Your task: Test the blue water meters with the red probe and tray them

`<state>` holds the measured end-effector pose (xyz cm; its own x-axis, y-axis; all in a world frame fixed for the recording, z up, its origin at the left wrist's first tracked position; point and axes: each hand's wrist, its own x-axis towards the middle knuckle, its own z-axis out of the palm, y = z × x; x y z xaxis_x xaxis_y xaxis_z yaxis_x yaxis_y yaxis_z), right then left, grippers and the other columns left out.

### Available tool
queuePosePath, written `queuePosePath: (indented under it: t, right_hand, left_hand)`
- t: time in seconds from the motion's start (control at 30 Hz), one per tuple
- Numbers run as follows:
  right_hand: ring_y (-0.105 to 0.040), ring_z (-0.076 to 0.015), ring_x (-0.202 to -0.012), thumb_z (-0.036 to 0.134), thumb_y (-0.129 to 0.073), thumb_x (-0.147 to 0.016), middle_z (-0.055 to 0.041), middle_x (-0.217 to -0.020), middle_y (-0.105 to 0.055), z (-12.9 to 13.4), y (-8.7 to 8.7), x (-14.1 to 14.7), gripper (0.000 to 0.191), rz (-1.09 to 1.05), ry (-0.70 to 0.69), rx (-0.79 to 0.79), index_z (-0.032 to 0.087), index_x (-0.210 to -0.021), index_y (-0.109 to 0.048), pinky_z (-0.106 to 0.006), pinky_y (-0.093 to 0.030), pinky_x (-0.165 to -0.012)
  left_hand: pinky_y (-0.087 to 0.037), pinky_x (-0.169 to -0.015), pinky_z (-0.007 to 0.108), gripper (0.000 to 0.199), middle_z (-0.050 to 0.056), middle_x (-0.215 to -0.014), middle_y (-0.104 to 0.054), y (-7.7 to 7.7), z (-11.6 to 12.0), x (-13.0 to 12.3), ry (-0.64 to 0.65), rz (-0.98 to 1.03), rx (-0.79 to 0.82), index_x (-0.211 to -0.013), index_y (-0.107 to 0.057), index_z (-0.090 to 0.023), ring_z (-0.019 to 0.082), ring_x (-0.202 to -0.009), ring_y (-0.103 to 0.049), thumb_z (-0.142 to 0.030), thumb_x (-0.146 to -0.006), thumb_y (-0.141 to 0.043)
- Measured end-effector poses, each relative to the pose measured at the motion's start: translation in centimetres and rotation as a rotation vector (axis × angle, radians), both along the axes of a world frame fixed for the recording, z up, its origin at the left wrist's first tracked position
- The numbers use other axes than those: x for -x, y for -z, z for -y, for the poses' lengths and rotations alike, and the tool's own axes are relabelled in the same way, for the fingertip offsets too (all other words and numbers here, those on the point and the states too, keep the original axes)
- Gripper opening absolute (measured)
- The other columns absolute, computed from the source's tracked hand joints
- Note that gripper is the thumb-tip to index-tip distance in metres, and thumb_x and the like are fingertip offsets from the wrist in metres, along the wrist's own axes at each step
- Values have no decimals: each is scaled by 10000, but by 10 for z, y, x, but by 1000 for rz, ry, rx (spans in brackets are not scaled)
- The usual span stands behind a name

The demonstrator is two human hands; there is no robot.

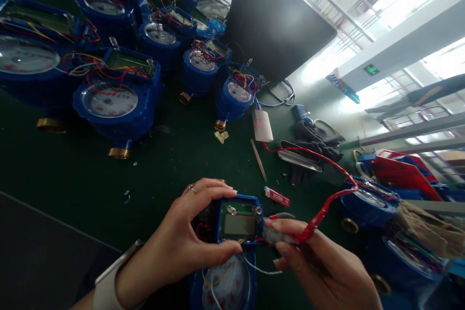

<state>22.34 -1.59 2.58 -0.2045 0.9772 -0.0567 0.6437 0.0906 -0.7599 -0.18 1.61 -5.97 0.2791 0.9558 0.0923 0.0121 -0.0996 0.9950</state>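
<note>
A blue water meter (250, 276) lies at the bottom middle, its top housing uncovered over a green circuit board with a grey display (240, 225). My left hand (181, 237), a ring on one finger, is closed around the left side of that housing, thumb at the lower edge. Between the fingers of my right hand (323, 266) is a greyish plug-like piece (278, 234) at the end of a red cable (329, 201), held against the housing's right side. Whether it is plugged in I cannot tell. Loose white and yellow wires trail over the dial (225, 286).
Several blue water meters (116, 101) with exposed wires fill the upper left. The cable reaches a white box (262, 126). Tweezers (258, 161), a red lighter (276, 197) and a metal case (300, 156) lie nearby. A dark monitor (278, 19) stands behind; more meters (368, 203) stand right.
</note>
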Motion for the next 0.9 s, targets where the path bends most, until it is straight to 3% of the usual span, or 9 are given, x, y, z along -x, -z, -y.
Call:
queuePosePath:
  t: [0.3, 0.47, 0.67, 0.9]
  right_hand:
    - [-744, -133, -731, 99, -611, -893, 23, -1057, -732, -2, 0, 0, 326, 66, -30, -12, 312, -1135, -656, -154, -638, -562]
    - [-719, -100, -607, 120, -622, -888, 9, -1024, -717, -5, -1, 1, 284, 83, -27, -8, 300, -1101, -674, -134, -612, -519]
    - [-657, -80, -459, 218, -629, -889, -2, -894, -719, -6, -1, 11, 146, 53, 97, 27, 257, -1000, -715, -130, -563, -436]
    - [-668, -121, -527, 248, -601, -901, -46, -934, -733, -9, -4, 12, 153, 144, 35, 45, 222, -970, -735, -187, -596, -475]
  left_hand:
    - [-454, -1004, 341, 570, 3, -1250, -599, 0, 0, 0, -4, 17, -3, -1207, -605, -345, 224, -1159, -583, -309, -692, -848]
    - [-446, -1006, 341, 563, -2, -1255, -595, -1, 0, 0, 1, 26, -3, -1209, -600, -353, 224, -1171, -575, -308, -702, -842]
    - [-442, -1009, 385, 557, 27, -1255, -597, -1, 0, 0, 11, 21, 3, -1205, -603, -327, 255, -1177, -570, -301, -701, -841]
    - [-440, -1004, 384, 545, 32, -1242, -604, -1, -2, -1, 8, 39, 8, -1189, -617, -313, 255, -1168, -576, -281, -694, -842]
